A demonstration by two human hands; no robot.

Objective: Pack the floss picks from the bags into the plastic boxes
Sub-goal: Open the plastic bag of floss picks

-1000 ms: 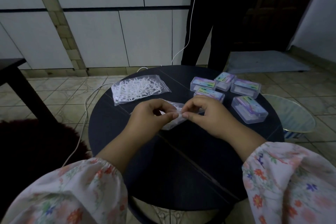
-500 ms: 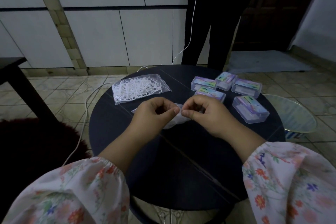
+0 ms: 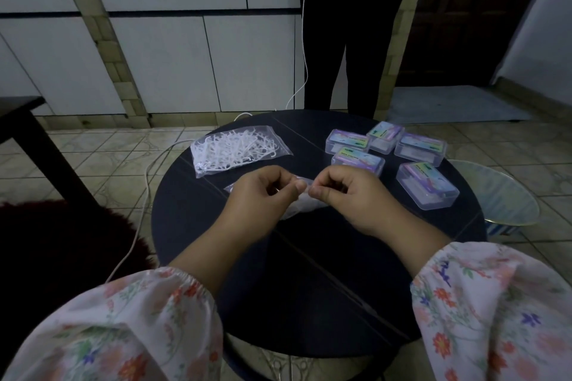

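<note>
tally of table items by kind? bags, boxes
Bags of floss picks: 2, the full bag lying at the back left, and the pinched bag between the left hand and right hand
Plastic boxes: 5, clustered at the back right, lids on
Total: 7

I pinch a small clear plastic bag at its top edge between both hands. Beyond it on the left lies a second clear bag of white floss picks, flat. Five lidded clear plastic boxes cluster to its right.
</note>
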